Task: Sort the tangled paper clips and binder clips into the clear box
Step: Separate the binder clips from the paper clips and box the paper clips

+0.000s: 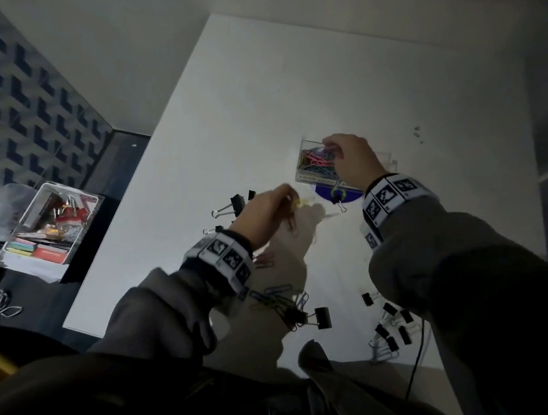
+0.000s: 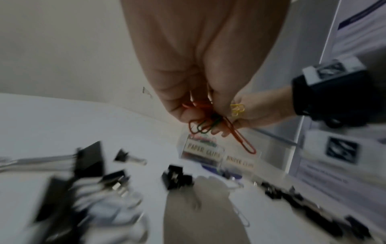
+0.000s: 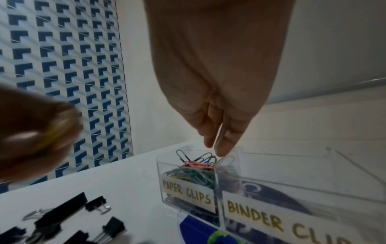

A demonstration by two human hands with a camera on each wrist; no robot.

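Observation:
A clear two-part box [image 1: 304, 176] stands mid-table, labelled PAPER CLIPS [image 3: 188, 189] and BINDER CLIPS [image 3: 256, 216]. Coloured paper clips [image 3: 194, 171] fill the left part. My right hand [image 1: 347, 161] hangs over that part and its fingertips [image 3: 221, 150] pinch a pale paper clip [image 3: 226, 161] at the divider. My left hand [image 1: 265, 213], nearer me, grips a tangle of red, green and yellow paper clips [image 2: 211, 125]. Black binder clips lie left [image 1: 231, 205], near [image 1: 321, 316] and right [image 1: 392, 328]. Loose blue paper clips [image 1: 275, 297] lie under my left wrist.
A blue disc [image 1: 353, 198] with one binder clip [image 1: 337, 199] on it sits at the box's front. Left of the table, lower down, is a bin of stationery [image 1: 50, 221]. A black cable [image 1: 416, 356] runs off the near right edge.

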